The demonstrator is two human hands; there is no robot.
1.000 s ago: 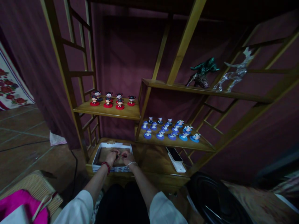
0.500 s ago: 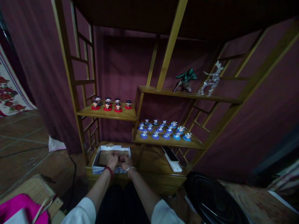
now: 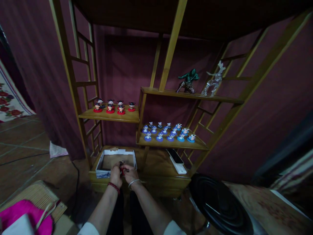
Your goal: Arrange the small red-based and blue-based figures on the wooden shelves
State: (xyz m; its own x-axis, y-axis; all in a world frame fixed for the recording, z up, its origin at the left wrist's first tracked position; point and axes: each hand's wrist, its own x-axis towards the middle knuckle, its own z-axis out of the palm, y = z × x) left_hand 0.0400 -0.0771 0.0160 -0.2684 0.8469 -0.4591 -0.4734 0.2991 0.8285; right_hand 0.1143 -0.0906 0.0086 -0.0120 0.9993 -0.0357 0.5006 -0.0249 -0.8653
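Observation:
Both of my hands meet at the near edge of an open cardboard box [image 3: 102,173] on the low shelf. Between my left hand [image 3: 115,173] and my right hand [image 3: 130,173] is a small figurine [image 3: 122,166] with dark and red parts, partly hidden by my fingers. The fingers of both hands are closed around it. Above, on the left shelf [image 3: 112,118], several doll figurines [image 3: 110,108] stand on red bases. More small figurines [image 3: 159,136] on purple, blue and black bases fill the middle shelf [image 3: 168,144] to the right.
Two phone-like devices [image 3: 177,159] lie on the low shelf at right. A green figure [image 3: 189,81] and a clear deer [image 3: 215,80] stand on the upper right shelf. A round black object [image 3: 220,205] is at lower right; a pink item [image 3: 26,215] lies at lower left.
My hands have come up out of the box interior toward its near edge, and the dark and red figurine shows more between them. The view has shifted slightly.

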